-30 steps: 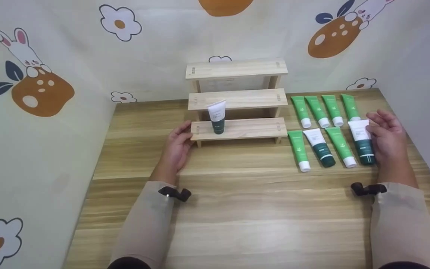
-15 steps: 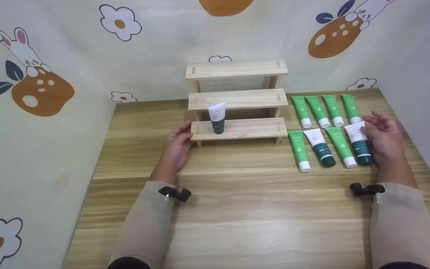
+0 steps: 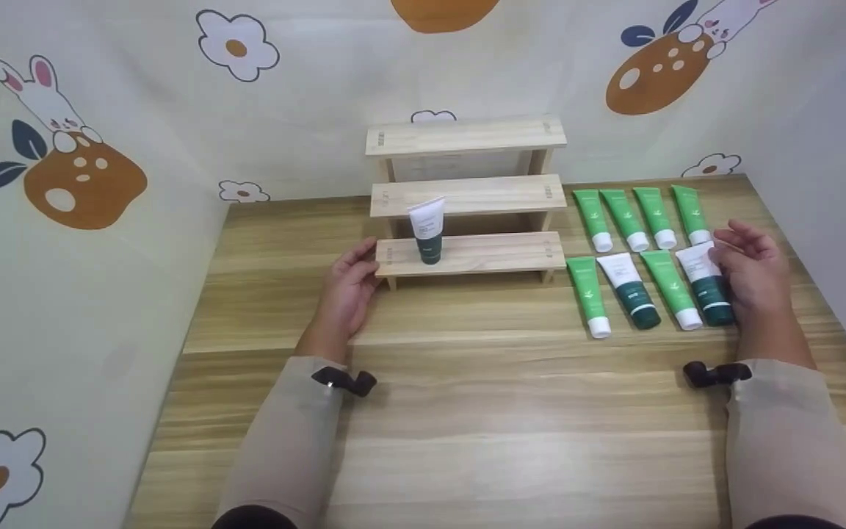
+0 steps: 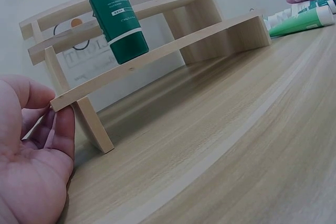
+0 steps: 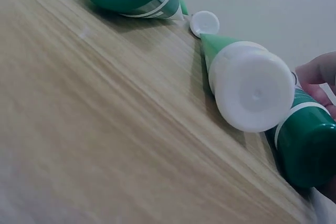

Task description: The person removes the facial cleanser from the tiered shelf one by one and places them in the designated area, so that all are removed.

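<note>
My left hand (image 3: 349, 290) pinches the left end of the lowest board of a wooden three-step display stand (image 3: 496, 253); in the left wrist view the thumb lies above the board and fingers (image 4: 64, 129) below. A white and dark green squeeze tube (image 3: 429, 231) stands cap-down on that board, left of its middle. At the right, my right hand (image 3: 757, 279) touches the right side of another white and dark green tube (image 3: 708, 283) lying on the table, thumb at its upper white part, other fingers loosely extended beyond it. A green tube (image 3: 671, 290) lies just left of it.
More tubes lie in two rows right of the stand: several green ones (image 3: 623, 219) at the back, another green tube (image 3: 588, 297) and a white and dark green tube (image 3: 628, 290) in front. A patterned cloth wall (image 3: 305, 125) rises behind the wood-grain table (image 3: 511, 411).
My right hand has shifted slightly left, and the tube at its thumb has slid left toward the neighbouring green tube, tilting a little. The left hand and stand have stayed put.
</note>
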Motion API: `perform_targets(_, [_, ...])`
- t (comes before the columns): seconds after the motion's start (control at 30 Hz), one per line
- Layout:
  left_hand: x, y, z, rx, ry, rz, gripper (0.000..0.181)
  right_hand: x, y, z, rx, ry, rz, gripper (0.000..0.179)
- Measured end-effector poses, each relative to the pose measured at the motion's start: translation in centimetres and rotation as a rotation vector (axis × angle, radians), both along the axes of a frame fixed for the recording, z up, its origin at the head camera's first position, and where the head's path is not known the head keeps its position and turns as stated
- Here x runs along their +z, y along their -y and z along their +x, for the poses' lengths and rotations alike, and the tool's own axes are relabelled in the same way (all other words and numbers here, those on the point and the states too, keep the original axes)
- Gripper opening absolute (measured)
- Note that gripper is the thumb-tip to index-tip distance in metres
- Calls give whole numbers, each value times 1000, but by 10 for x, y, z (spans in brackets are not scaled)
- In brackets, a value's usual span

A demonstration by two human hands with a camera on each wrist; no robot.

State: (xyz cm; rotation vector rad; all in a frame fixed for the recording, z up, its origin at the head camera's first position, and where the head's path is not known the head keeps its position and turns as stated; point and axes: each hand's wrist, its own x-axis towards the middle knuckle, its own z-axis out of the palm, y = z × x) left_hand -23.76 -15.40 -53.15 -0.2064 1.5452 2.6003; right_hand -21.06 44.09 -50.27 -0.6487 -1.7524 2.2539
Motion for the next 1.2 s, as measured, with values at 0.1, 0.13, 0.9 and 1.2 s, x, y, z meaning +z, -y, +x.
perform_targets(0.1, [0, 0, 0, 2, 6, -3, 59, 0, 0, 0, -32, -23, -21, 44])
perform_targets(0.13, [0, 0, 1, 1, 6, -5, 59, 0, 0, 0, -39, -30, -32, 44])
perform_targets(0.9, [0, 1, 0, 9, 0, 0, 58, 28, 26, 2, -11, -323, -187, 40])
perform_targets(1.2, [0, 0, 2, 7, -5, 2, 58, 46, 85, 4, 213, -508, -108, 28])
